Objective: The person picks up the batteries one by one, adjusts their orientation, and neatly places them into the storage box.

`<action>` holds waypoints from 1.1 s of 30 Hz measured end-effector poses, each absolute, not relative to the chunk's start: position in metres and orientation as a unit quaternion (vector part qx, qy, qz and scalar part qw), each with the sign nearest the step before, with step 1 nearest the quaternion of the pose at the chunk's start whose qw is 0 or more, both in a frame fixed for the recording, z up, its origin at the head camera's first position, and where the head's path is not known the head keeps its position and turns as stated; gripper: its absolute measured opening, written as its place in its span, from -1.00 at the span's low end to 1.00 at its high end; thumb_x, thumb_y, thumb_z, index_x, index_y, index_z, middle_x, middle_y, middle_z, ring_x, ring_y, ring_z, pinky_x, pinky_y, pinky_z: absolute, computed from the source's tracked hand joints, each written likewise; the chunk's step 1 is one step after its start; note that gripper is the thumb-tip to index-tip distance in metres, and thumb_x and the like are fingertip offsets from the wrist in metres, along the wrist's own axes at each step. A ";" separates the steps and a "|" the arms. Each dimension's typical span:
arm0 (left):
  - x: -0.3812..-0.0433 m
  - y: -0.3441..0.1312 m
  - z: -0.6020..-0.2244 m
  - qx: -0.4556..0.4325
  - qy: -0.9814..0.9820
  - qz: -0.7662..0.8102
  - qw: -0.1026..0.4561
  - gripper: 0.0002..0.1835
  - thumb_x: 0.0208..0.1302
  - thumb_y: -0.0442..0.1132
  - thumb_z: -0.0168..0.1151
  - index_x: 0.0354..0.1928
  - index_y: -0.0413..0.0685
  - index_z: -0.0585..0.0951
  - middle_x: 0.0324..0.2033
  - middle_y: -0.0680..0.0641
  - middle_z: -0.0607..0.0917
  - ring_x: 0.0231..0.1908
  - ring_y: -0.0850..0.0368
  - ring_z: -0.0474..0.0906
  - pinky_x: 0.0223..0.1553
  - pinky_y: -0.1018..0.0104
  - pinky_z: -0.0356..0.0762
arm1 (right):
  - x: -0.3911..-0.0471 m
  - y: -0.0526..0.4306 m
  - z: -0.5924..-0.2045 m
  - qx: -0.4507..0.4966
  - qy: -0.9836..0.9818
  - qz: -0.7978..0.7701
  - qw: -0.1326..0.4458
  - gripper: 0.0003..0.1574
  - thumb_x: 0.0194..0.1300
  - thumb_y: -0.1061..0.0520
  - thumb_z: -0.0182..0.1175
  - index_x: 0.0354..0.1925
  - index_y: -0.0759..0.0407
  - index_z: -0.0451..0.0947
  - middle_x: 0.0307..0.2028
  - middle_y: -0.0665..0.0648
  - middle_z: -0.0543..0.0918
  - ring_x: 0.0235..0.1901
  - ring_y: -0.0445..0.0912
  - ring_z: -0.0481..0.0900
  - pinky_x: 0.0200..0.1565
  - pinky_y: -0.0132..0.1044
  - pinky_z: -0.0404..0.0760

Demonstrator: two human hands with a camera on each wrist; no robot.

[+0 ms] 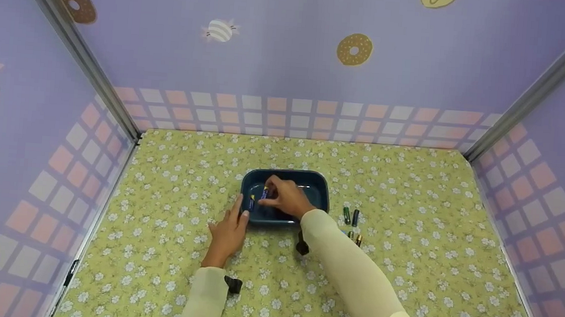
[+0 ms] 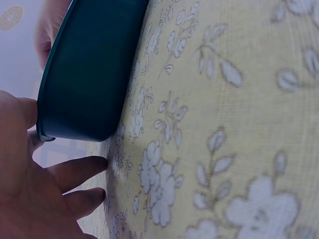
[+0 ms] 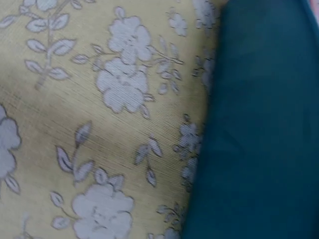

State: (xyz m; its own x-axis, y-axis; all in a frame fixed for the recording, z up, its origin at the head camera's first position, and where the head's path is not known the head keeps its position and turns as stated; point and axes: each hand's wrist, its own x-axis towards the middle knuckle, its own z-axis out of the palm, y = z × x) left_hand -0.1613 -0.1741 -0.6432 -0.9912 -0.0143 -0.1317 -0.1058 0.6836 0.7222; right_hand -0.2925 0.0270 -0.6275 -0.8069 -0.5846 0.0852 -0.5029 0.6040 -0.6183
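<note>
Within tray (image 1: 272,222), right grip (image 1: 287,197) pinches blue battery (image 1: 264,193), head view only; left grip (image 1: 229,232), spread, touches tray.

one tray (image 1: 272,222), at least six batteries (image 1: 355,218)

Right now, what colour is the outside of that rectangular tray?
The rectangular tray is teal outside, clearest in the right wrist view.

1. Tray (image 2: 89,69): I read smooth, hard plastic or glazed ware, cannot tell which; outer wall low-sheen, interior glossy with a bright glint.
2. Batteries (image 1: 355,218): smooth casings, one showing a coppery metallic gleam.
3. Table covering (image 3: 75,109): matt, cloth-like, finely ribbed weave.
4. Sleeves (image 1: 354,270): matt cloth.
5. Wall panels (image 1: 280,62): smooth, mostly matt.
6. Corner posts (image 1: 74,46): dull grey metal, by look.
</note>
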 end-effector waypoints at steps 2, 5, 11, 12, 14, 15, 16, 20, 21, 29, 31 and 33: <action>-0.161 -0.174 -0.643 -0.034 0.915 0.399 0.058 -0.31 0.58 0.37 -0.39 0.63 0.55 -0.19 0.58 -0.17 0.18 0.52 -0.39 0.12 0.37 -0.62 -0.54 | -0.292 0.025 -0.630 -0.311 0.896 -0.312 0.060 -0.38 0.25 -0.25 0.43 0.09 0.07 0.53 -0.15 0.02 0.76 -0.21 -0.16 0.72 -0.13 -0.22 0.72; -0.161 -0.174 -0.643 -0.035 0.915 0.399 0.058 -0.31 0.57 0.38 -0.40 0.63 0.56 -0.19 0.58 -0.16 0.17 0.52 -0.41 0.13 0.36 -0.62 -0.54 | -0.291 0.022 -0.633 -0.316 0.900 -0.293 0.065 -0.38 0.24 -0.27 0.43 0.06 0.06 0.54 -0.18 0.01 0.75 -0.24 -0.17 0.71 -0.15 -0.24 0.72; -0.160 -0.174 -0.641 -0.036 0.917 0.394 0.055 -0.32 0.58 0.36 -0.40 0.63 0.57 -0.20 0.58 -0.15 0.18 0.50 -0.42 0.16 0.37 -0.62 -0.54 | -0.289 0.015 -0.635 -0.318 0.901 -0.282 0.082 -0.39 0.23 -0.26 0.45 0.07 0.04 0.55 -0.21 0.00 0.73 -0.28 -0.20 0.68 -0.19 -0.27 0.70; -0.160 -0.174 -0.641 -0.037 0.917 0.394 0.054 -0.33 0.58 0.36 -0.39 0.63 0.57 -0.20 0.58 -0.15 0.19 0.50 -0.41 0.16 0.37 -0.62 -0.54 | -0.289 0.014 -0.634 -0.318 0.901 -0.282 0.084 -0.38 0.23 -0.26 0.45 0.08 0.05 0.55 -0.21 0.00 0.73 -0.28 -0.20 0.68 -0.19 -0.27 0.70; -0.160 -0.174 -0.641 -0.038 0.916 0.395 0.053 -0.33 0.59 0.36 -0.39 0.63 0.57 -0.18 0.57 -0.15 0.20 0.49 -0.41 0.17 0.37 -0.61 -0.54 | -0.289 0.011 -0.633 -0.315 0.902 -0.281 0.089 -0.38 0.23 -0.25 0.44 0.09 0.05 0.55 -0.21 -0.01 0.73 -0.28 -0.21 0.68 -0.19 -0.28 0.69; -0.160 -0.173 -0.641 -0.039 0.916 0.395 0.053 -0.33 0.58 0.36 -0.39 0.63 0.56 -0.18 0.57 -0.15 0.20 0.50 -0.41 0.17 0.38 -0.61 -0.55 | -0.289 0.010 -0.633 -0.314 0.902 -0.281 0.091 -0.38 0.24 -0.25 0.44 0.09 0.05 0.55 -0.21 -0.01 0.73 -0.29 -0.21 0.68 -0.20 -0.28 0.69; -0.160 -0.173 -0.641 -0.039 0.916 0.396 0.053 -0.32 0.58 0.36 -0.39 0.63 0.56 -0.17 0.57 -0.14 0.19 0.50 -0.41 0.17 0.37 -0.61 -0.55 | -0.289 0.009 -0.632 -0.314 0.902 -0.282 0.094 -0.39 0.24 -0.23 0.45 0.09 0.05 0.55 -0.21 0.00 0.73 -0.29 -0.20 0.68 -0.21 -0.28 0.69; -0.161 -0.172 -0.643 -0.041 0.915 0.398 0.052 -0.32 0.58 0.36 -0.40 0.64 0.53 -0.16 0.58 -0.13 0.19 0.51 -0.40 0.15 0.37 -0.61 -0.56 | -0.288 0.005 -0.632 -0.313 0.902 -0.279 0.102 -0.42 0.25 -0.18 0.46 0.08 0.07 0.55 -0.20 0.01 0.72 -0.29 -0.20 0.67 -0.23 -0.28 0.68; -0.161 -0.172 -0.643 -0.040 0.914 0.400 0.052 -0.32 0.58 0.36 -0.39 0.64 0.52 -0.15 0.58 -0.12 0.19 0.52 -0.38 0.14 0.37 -0.61 -0.56 | -0.287 0.004 -0.632 -0.312 0.902 -0.278 0.105 -0.42 0.25 -0.17 0.46 0.09 0.07 0.55 -0.21 0.02 0.72 -0.30 -0.19 0.67 -0.24 -0.28 0.68; -0.161 -0.173 -0.644 -0.034 0.911 0.408 0.045 -0.32 0.60 0.33 -0.34 0.64 0.51 -0.14 0.58 -0.10 0.20 0.55 -0.32 0.11 0.36 -0.63 -0.57 | -0.287 0.000 -0.636 -0.303 0.908 -0.267 0.106 -0.42 0.24 -0.20 0.46 0.09 0.04 0.56 -0.26 -0.01 0.68 -0.35 -0.20 0.62 -0.32 -0.29 0.60; -0.161 -0.174 -0.644 -0.035 0.911 0.409 0.046 -0.32 0.60 0.33 -0.35 0.64 0.51 -0.14 0.58 -0.10 0.19 0.55 -0.31 0.10 0.36 -0.62 -0.57 | -0.287 -0.001 -0.636 -0.303 0.908 -0.270 0.107 -0.41 0.23 -0.21 0.46 0.08 0.04 0.56 -0.26 -0.01 0.68 -0.35 -0.20 0.61 -0.32 -0.29 0.60; -0.161 -0.175 -0.645 -0.036 0.911 0.408 0.047 -0.32 0.60 0.34 -0.35 0.64 0.51 -0.14 0.58 -0.10 0.19 0.55 -0.32 0.10 0.36 -0.63 -0.57 | -0.287 -0.001 -0.636 -0.302 0.907 -0.273 0.110 -0.40 0.21 -0.22 0.47 0.08 0.04 0.57 -0.26 -0.01 0.68 -0.34 -0.19 0.61 -0.31 -0.28 0.60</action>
State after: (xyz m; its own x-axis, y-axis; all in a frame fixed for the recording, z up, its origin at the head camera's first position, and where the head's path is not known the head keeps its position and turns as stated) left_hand -0.1613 -0.1746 -0.6448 -0.9931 -0.0265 -0.1145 -0.1031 0.6639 0.7406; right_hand -0.2873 -0.0014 -0.6359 -0.7926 -0.6087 -0.0354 -0.4883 0.6684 -0.5610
